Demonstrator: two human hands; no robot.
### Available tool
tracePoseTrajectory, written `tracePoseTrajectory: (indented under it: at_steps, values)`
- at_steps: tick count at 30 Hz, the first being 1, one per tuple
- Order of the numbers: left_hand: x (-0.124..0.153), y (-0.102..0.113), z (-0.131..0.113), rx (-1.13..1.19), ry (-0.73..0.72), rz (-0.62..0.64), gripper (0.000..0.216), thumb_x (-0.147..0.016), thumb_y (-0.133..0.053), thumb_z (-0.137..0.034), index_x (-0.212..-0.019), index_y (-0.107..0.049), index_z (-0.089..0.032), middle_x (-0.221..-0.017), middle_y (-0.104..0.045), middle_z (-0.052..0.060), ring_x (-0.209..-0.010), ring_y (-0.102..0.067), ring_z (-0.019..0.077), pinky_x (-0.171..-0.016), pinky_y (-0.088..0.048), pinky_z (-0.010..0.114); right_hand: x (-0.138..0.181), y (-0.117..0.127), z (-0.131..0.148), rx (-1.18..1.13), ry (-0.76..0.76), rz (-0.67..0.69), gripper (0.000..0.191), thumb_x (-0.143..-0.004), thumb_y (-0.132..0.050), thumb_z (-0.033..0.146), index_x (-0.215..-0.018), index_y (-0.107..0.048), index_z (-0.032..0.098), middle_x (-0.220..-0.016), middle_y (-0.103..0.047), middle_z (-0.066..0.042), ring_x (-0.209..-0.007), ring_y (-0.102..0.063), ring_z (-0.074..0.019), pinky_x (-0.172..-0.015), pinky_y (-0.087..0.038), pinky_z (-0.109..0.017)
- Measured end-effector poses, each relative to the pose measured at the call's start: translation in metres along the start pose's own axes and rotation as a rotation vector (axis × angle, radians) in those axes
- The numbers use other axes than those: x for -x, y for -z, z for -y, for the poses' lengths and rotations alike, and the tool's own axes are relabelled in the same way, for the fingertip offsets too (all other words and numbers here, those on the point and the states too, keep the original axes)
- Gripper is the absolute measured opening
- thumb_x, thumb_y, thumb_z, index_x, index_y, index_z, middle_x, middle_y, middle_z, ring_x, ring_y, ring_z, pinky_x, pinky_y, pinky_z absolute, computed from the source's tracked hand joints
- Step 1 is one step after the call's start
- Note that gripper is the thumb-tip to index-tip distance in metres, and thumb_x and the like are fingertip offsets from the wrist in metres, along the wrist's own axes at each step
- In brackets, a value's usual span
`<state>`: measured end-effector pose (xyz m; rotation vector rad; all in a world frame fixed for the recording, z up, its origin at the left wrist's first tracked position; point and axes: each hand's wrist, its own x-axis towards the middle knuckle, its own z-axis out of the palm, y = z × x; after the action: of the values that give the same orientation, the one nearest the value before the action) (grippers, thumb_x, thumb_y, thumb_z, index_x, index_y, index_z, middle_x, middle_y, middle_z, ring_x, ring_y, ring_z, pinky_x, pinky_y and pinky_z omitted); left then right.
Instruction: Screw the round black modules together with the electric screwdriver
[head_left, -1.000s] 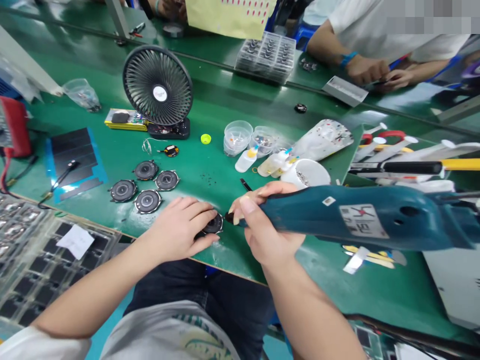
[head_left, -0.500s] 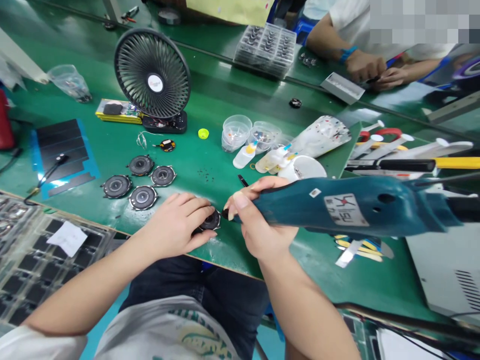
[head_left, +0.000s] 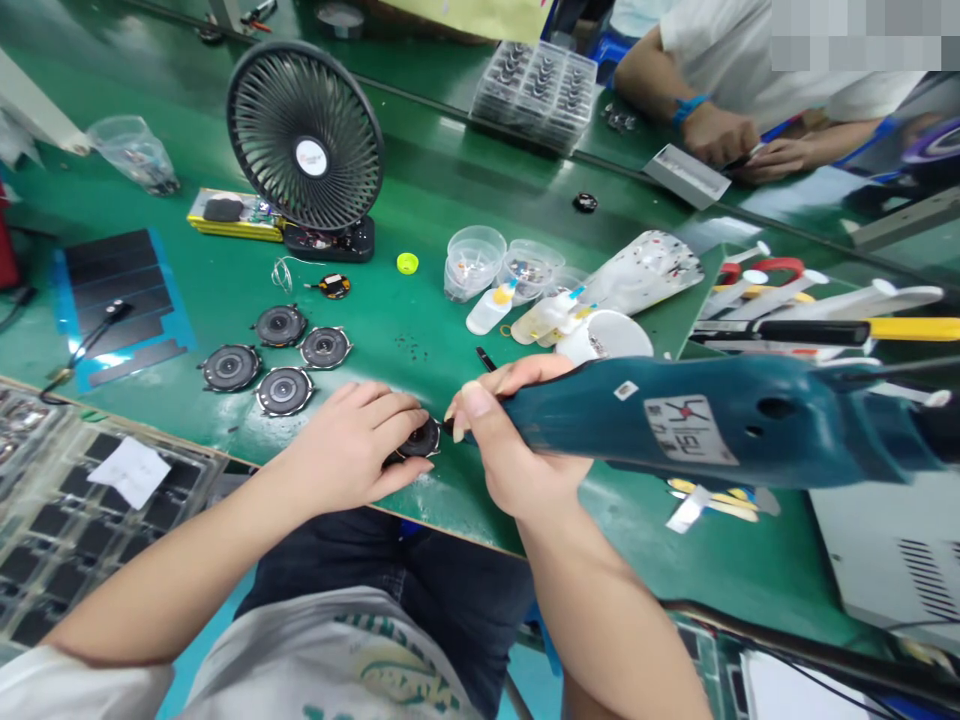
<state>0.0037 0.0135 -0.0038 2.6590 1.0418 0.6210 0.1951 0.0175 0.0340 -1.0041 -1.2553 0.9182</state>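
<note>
Holding a round black part (head_left: pixel 426 438) below frame centre, the left hand (head_left: pixel 364 440) curls over it, while the right hand (head_left: pixel 517 445) clasps a teal tool (head_left: pixel 607 412) aimed lengthwise leftward at the part.

Held black disc (head_left: pixel 426 440) partly hidden, yellow sheet (head_left: pixel 480 14) cropped

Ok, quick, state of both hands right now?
Left hand: closed on a round black part at the table edge.
Right hand: closed around the teal power tool.
</note>
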Motion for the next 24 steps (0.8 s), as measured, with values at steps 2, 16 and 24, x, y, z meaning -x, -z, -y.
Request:
tracePoseTrajectory:
  at_steps: [2, 16, 24]
  values:
    - [0.0, 0.0, 0.0, 0.001, -0.001, 0.0, 0.039, -0.103, -0.062, -0.048, -0.125, -0.069, -0.017, -0.123, -0.076, 0.012, -0.106, -0.066, 0.0288, -0.089, -0.052, 0.045, 0.0, 0.001, -0.001, -0.01, 0.007, 0.01, 0.023, -0.096, -0.074, 0.031, -0.098, -0.051, 0.028, -0.069, -0.056, 0.01, -0.053, -0.059, -0.013, -0.066, -0.058, -0.036]
    - [0.0, -0.001, 0.001, -0.02, 0.11, -0.092, 0.052, -0.102, -0.057, -0.062, -0.12, -0.067, -0.014, -0.114, -0.074, 0.014, -0.103, -0.068, 0.0298, -0.087, -0.051, 0.045, -0.01, -0.005, 0.008, -0.212, 0.117, -0.133, 0.028, -0.089, -0.076, 0.02, -0.098, -0.051, 0.028, -0.062, -0.064, 0.013, -0.048, -0.062, -0.0126, -0.06, -0.06, -0.033]
    - [-0.001, 0.007, 0.004, 0.06, 0.065, 0.014, 0.042, -0.098, -0.066, -0.046, -0.128, -0.067, -0.016, -0.122, -0.073, 0.012, -0.107, -0.065, 0.0289, -0.089, -0.049, 0.045, -0.004, 0.002, 0.003, -0.196, 0.097, -0.078, 0.026, -0.089, -0.077, 0.016, -0.098, -0.055, 0.027, -0.069, -0.063, 0.011, -0.05, -0.061, -0.0107, -0.061, -0.058, -0.031]
